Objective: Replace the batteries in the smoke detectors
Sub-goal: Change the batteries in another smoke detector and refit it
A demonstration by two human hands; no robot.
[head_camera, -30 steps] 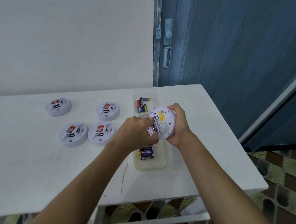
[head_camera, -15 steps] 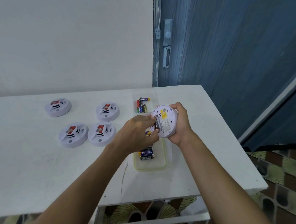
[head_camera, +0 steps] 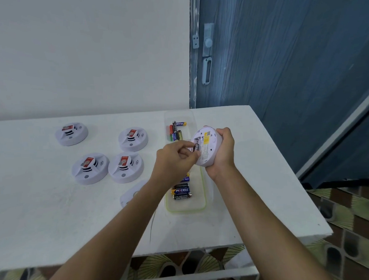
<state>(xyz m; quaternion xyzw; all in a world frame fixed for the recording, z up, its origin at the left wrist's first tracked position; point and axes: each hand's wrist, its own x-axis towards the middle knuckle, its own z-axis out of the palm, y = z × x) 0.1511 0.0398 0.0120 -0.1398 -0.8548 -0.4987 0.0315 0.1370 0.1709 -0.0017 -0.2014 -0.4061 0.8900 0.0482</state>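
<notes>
The blue door [head_camera: 282,70] stands behind the far right corner of the white desk [head_camera: 44,211]. On the desk, below my hands, lies the green-rimmed tray [head_camera: 201,207]. Beyond it, toward the wall, is the clear tray [head_camera: 189,116].

Four other detectors [head_camera: 90,168] sit face up on the desk's left half, each with a red label. Two are side by side nearer me and two are farther back, apart from each other.

My right grip [head_camera: 224,150] is clamped round the edge of the held detector [head_camera: 209,142]. I hold it above the trays, tilted so its back, with a yellow sticker, faces me. A white cover [head_camera: 132,193] lies flat on the desk just left of my left forearm.

The near batteries [head_camera: 182,191] lie in the green-rimmed tray, and the far batteries [head_camera: 175,131] lie in the clear one. My left grip [head_camera: 174,159] is pinched on a dark battery [head_camera: 195,148] at the held detector's open back.
</notes>
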